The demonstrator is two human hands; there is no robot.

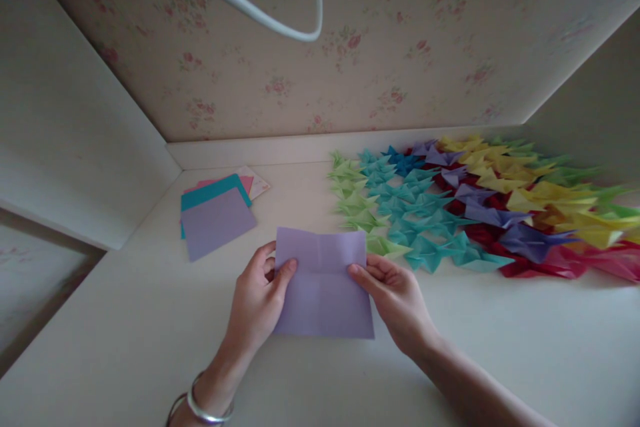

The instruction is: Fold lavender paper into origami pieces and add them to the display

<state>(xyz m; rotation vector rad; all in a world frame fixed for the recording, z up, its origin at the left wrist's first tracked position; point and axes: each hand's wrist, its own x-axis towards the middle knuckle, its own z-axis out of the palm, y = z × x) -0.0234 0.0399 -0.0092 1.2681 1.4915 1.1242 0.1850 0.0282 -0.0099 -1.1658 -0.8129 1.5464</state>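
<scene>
A square of purple origami paper (323, 303) is held up by its two sides just above the white desk, one crease running down it and another across. My left hand (260, 290) pinches its left edge, thumb on the front and fingers behind. On the right edge my right hand (395, 297) grips in the same way. Both hands are closed on the sheet at about the height of the crosswise crease. A silver bangle (207, 410) circles my left wrist.
To the left lies a pile of purple, teal and pink paper sheets (220, 223). Rows of folded paper cranes (420, 207) in several colours cover the desk's back right. A white cable (250, 10) hangs across the top before the floral wall (350, 73).
</scene>
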